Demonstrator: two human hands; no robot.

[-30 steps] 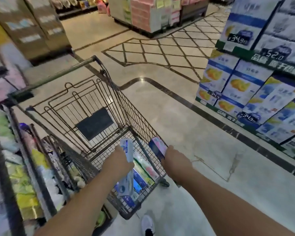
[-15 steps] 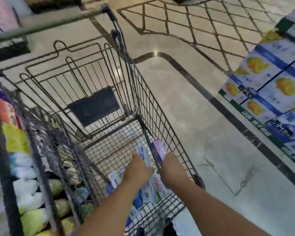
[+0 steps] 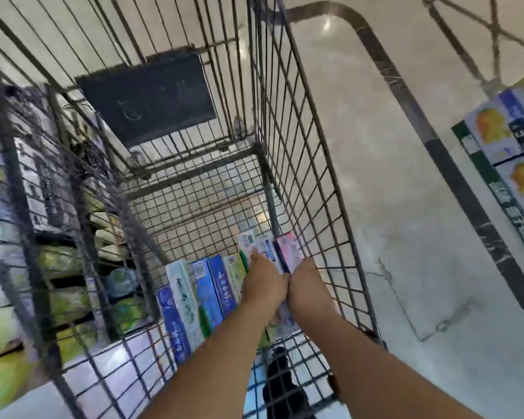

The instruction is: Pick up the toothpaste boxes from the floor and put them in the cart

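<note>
Both of my arms reach down into the wire shopping cart (image 3: 312,164). My left hand (image 3: 265,282) holds a white and blue toothpaste box (image 3: 256,244) low over the cart floor. Touching it on the right, my right hand (image 3: 307,284) holds a pink toothpaste box (image 3: 289,251) close to the cart's right wall. Several more toothpaste boxes (image 3: 200,294), blue, white and green, lie side by side on the cart floor just left of my left hand. My fingers are hidden under the backs of my hands.
Shelves of packaged goods (image 3: 58,267) stand close along the cart's left side. A display of stacked boxes (image 3: 508,152) stands at the right, across the marble floor (image 3: 390,207). A dark plate (image 3: 147,96) hangs on the cart's far wall. My shoe (image 3: 280,385) shows below the cart.
Both hands went down from the cart's rim deep into the basket with their boxes. The view tilted down and closer over the cart.
</note>
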